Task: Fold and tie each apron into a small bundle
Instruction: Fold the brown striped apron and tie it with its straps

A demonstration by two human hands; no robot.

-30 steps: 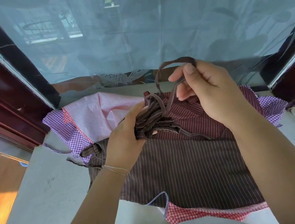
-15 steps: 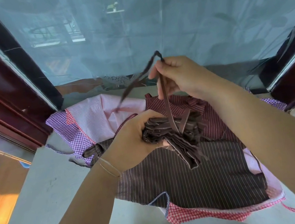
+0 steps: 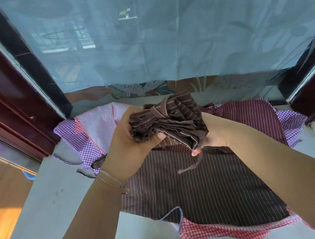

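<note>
Nearest us, a red-check apron (image 3: 223,231) and a brown pinstriped apron (image 3: 202,191) lie flat on the grey counter (image 3: 43,217). Above them we hold the folded brown bundle (image 3: 169,123) off the counter – left hand (image 3: 129,145) clamped round its end, right hand (image 3: 212,139) under it w/ fingers pinching the strap tail (image 3: 191,165). Beyond: pink and purple-check aprons (image 3: 93,130), then a pale curtain (image 3: 179,32).

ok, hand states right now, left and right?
Left hand: grips the folded brown pinstriped apron bundle.
Right hand: mostly hidden behind the bundle, fingertips pinching its brown tie strap.
</note>
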